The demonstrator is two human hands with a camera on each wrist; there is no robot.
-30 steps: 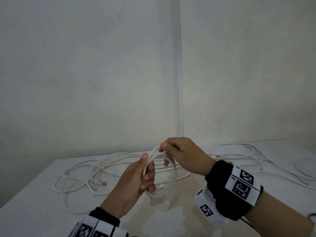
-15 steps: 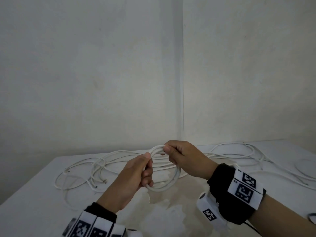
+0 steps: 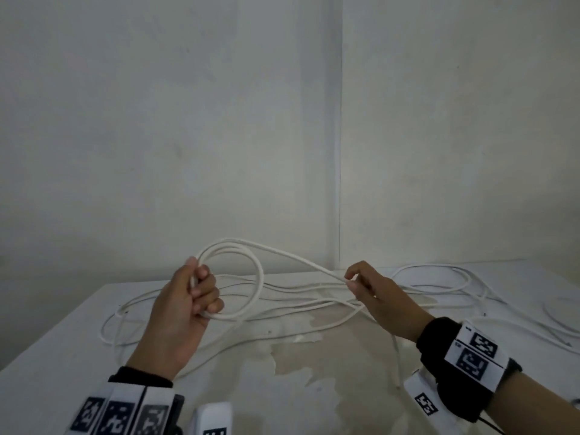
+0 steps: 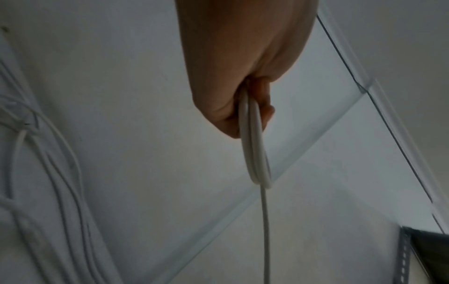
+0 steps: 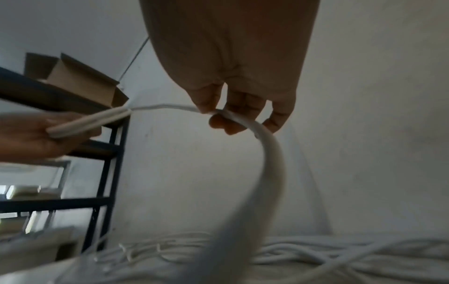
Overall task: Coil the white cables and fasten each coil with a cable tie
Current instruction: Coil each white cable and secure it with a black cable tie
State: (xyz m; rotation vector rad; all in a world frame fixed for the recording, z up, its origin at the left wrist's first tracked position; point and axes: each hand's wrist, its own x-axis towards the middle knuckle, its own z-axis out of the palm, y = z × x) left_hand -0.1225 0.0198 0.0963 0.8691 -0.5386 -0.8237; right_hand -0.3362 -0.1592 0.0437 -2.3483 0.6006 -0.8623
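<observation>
My left hand [image 3: 194, 293] grips a small coil of white cable [image 3: 258, 277], a couple of loops held upright above the table. In the left wrist view the coil [image 4: 255, 149] runs out of my fist [image 4: 243, 107]. From the top of the coil one strand of the cable [image 3: 301, 257] stretches right to my right hand [image 3: 356, 279], which pinches it between thumb and fingers. The right wrist view shows the fingers [image 5: 243, 107] curled over the cable [image 5: 269, 146], which then drops toward the table. No cable tie is visible.
More loose white cables [image 3: 314, 306] sprawl across the white table [image 3: 282, 397], with further loops at the right [image 3: 439, 277]. The table stands in a corner of two white walls. A dark shelf [image 5: 107, 173] with a cardboard box [image 5: 77, 76] stands off to the side.
My hands were close together at the coil; now my right hand has slid right along the cable, drawing out a straight strand. The left hand has lifted the coil and moved left.
</observation>
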